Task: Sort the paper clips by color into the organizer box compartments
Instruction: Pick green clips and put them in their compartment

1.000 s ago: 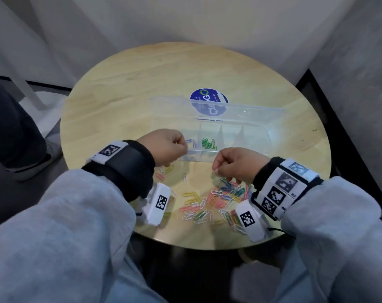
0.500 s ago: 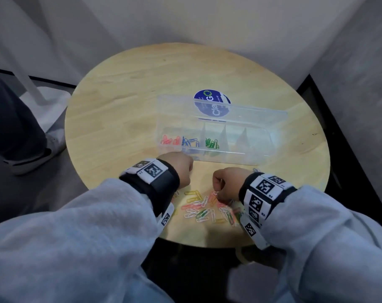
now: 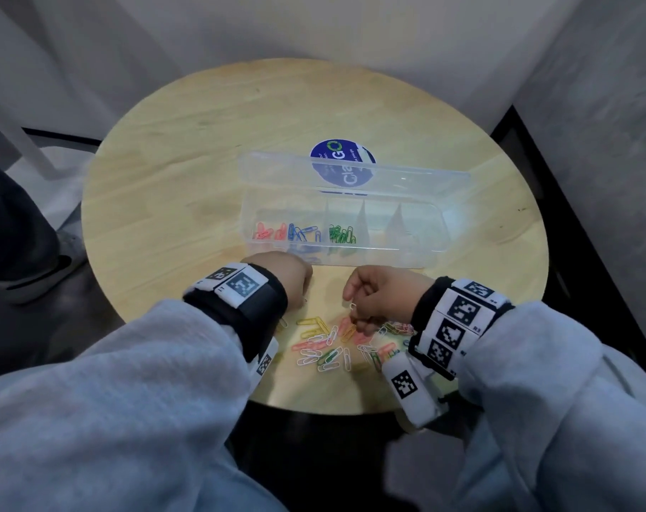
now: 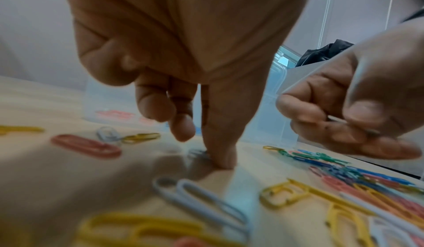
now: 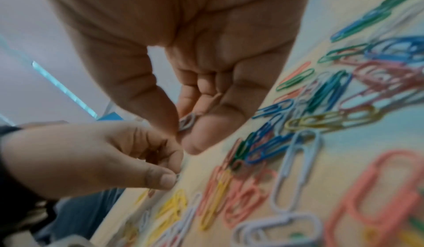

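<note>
A clear organizer box stands open on the round wooden table. Its left compartments hold red clips, blue clips and green clips. A loose pile of mixed clips lies near the front edge. My left hand is down on the table left of the pile. Its thumb and curled fingers close on a small grey-white clip. My right hand hovers just above the pile and pinches a white clip between thumb and forefinger.
The box lid stands up behind the compartments, with a blue round sticker seen through it. The two right compartments look empty. A person's dark shoe is on the floor at left. Walls close in behind and at right.
My left hand pulled back from the box's front wall to the table beside the pile. My right hand dipped to the pile and now lifts slightly with a white clip.
</note>
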{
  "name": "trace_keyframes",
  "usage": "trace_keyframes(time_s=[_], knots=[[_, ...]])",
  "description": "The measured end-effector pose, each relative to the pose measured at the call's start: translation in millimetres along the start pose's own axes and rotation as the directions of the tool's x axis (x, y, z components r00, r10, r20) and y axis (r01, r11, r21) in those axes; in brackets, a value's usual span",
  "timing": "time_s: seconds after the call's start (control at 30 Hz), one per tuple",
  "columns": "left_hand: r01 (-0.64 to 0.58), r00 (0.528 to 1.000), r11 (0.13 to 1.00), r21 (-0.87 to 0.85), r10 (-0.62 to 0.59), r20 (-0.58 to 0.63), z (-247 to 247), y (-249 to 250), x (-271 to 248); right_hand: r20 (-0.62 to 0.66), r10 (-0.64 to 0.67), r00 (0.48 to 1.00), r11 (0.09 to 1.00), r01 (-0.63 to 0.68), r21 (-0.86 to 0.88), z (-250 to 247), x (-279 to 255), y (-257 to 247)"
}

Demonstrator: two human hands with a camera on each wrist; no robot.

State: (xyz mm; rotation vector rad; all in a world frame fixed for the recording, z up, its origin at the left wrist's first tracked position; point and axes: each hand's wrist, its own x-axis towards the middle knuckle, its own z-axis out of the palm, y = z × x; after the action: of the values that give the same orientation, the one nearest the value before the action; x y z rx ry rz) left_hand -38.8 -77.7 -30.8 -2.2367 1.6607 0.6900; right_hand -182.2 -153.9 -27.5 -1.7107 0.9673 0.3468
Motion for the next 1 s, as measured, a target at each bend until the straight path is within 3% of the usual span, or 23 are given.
trace_keyframes(time_s=[0.1, 0.2, 0.33, 0.43, 0.53, 0.67, 0.8, 0.93, 1.0], knots=[[0.028, 0.999, 0.999, 0.025, -0.028, 0.028, 2.5, -0.6, -0.4, 0.03, -0.011, 0.999, 0.999, 0.01, 0.032, 3.1, 3.4, 1.8], [0.038, 0.999, 0.998, -0.056, -0.036, 0.029, 0.4, -1.6, -5.5, 0.022, -0.054, 0.998, 0.978, 0.057, -0.199, 6.8, 2.3, -1.7], [0.038, 0.998, 0.943, -0.33, -0.054, -0.041, -9.4, -19.7, -15.4, 0.01, -0.089, 0.996, 0.834, 0.08, -0.546, 16.0, 2.7, -6.3], [0.072, 0.996, 0.766, -0.638, -0.084, 0.012, -13.4, -35.8, -22.1, 0.032, -0.083, 0.996, 0.754, 0.084, -0.651, 20.9, 6.5, -8.0], [0.093, 0.994, 0.584, -0.807, -0.1, 0.042, -15.3, -44.7, -29.6, 0.062, -0.098, 0.993, 0.679, 0.112, -0.726, 26.0, 7.4, -11.9], [0.069, 0.996, 0.506, -0.86, -0.089, 0.027, -16.1, -56.4, -36.9, 0.075, -0.086, 0.993, 0.626, 0.112, -0.772, 28.6, 9.3, -14.1], [0.073, 0.985, 0.552, -0.83, -0.169, -0.025, -17.1, -68.9, -40.5, 0.05, -0.049, 0.998, 0.647, 0.07, -0.759, 28.1, 8.1, -15.8], [0.143, 0.977, 0.804, -0.578, -0.209, -0.047, -9.8, -80.5, -43.5, 0.015, -0.048, 0.999, 0.819, 0.048, -0.572, 22.5, 4.4, -16.8], [0.188, 0.974, 0.853, -0.487, -0.226, -0.019, -4.7, -81.5, -45.4, -0.039, -0.071, 0.997, 0.9, 0.047, -0.434, 19.1, 7.1, -16.9]])
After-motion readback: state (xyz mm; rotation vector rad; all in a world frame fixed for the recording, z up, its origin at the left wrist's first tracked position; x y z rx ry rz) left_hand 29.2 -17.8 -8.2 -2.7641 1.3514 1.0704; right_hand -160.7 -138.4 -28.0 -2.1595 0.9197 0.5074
